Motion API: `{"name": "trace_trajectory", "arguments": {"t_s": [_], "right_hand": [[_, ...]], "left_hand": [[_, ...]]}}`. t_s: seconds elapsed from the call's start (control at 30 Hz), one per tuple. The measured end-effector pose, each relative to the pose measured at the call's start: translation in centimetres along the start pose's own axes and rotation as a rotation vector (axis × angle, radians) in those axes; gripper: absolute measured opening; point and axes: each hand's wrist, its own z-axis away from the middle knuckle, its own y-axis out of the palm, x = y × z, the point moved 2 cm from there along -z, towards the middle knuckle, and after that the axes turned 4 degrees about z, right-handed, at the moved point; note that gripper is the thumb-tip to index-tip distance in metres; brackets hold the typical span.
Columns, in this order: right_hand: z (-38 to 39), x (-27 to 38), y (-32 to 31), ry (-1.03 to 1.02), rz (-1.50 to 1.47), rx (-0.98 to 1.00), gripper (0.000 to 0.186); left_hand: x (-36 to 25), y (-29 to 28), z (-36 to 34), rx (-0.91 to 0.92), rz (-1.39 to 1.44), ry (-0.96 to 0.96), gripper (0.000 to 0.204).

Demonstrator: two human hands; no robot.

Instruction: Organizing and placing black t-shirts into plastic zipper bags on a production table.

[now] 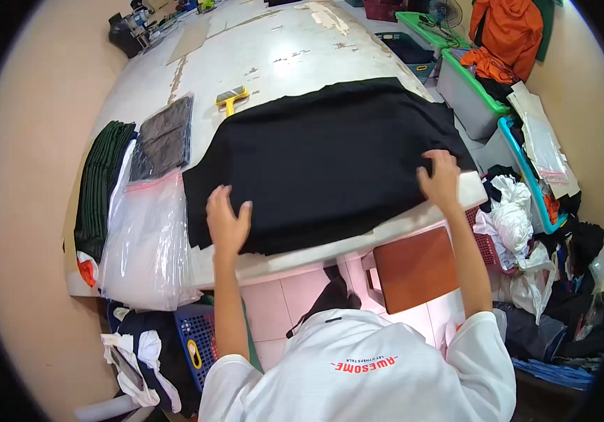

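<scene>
A large black cloth (pixel 323 158), possibly a garment, lies spread on the white table (pixel 274 53) along its near edge. My left hand (pixel 229 219) rests on the cloth's near left part, fingers spread and nothing held. Over at the right end, my right hand (pixel 440 176) touches the cloth with its fingers apart and slightly bent. Just beyond the cloth's far left edge lies a yellow T-shaped brush (pixel 231 100) with a grey head.
Left of the cloth are clear plastic bags (pixel 148 239), a bagged dark garment (pixel 163 137) and a folded dark green stack (pixel 105 186). Lidded bins (pixel 467 98) and clothes heaps (pixel 509 211) line the right side. A brown stool (pixel 416 271) and blue basket (pixel 196 337) stand below.
</scene>
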Motion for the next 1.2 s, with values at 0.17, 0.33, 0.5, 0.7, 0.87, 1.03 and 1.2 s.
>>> {"name": "trace_trajectory", "arguments": {"t_s": [0.17,0.33,0.5,0.7,0.87,1.03,1.2], "right_hand": [[0.1,8.6,8.0,-0.264,-0.108,0.304,0.04],[-2.1,11.9,14.8,-0.273,-0.013,0.421,0.055],[-7.7,10.5,19.3,-0.196,0.032,0.348,0.062],[-13.7,8.3,22.6,-0.132,0.146,0.265,0.061],[-17.1,7.0,23.7,-0.109,0.174,0.221,0.055],[-20.2,4.2,24.5,-0.079,0.186,0.144,0.043],[-23.4,0.1,24.0,-0.09,0.234,0.124,0.044]], "left_hand": [[-4.4,10.3,-2.3,0.448,-0.043,0.054,0.067],[-3.8,16.7,-7.0,0.467,-0.172,0.062,0.071],[-1.1,19.0,-13.2,0.36,-0.186,0.07,0.073],[2.0,19.9,-19.2,0.254,-0.219,0.026,0.072],[2.7,21.2,-22.9,0.194,-0.192,0.001,0.062],[3.5,21.9,-25.9,0.308,-0.095,-0.084,0.046],[5.5,20.7,-27.9,0.537,-0.078,-0.248,0.059]]}}
